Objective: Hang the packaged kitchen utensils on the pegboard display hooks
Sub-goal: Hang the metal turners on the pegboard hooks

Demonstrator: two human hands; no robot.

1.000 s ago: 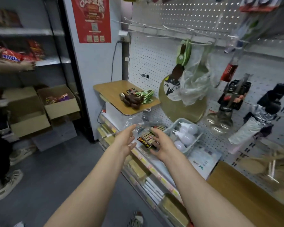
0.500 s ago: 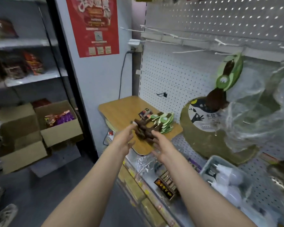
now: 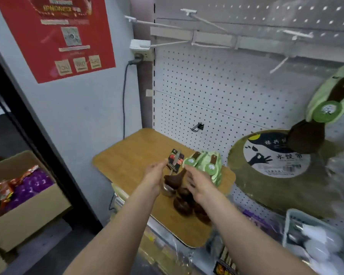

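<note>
I see my left hand (image 3: 154, 175) and right hand (image 3: 199, 182) over the wooden shelf (image 3: 127, 161), fingers relaxed, flanking the pile of packaged spoons (image 3: 187, 187); the right perhaps touches it, though blur hides that. Beyond, pegboard (image 3: 197, 96) hooks (image 3: 205, 21) stick out.

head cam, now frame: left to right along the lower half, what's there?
cardboard box → left hand → right hand → round wooden board → tray of white bulbs
</note>
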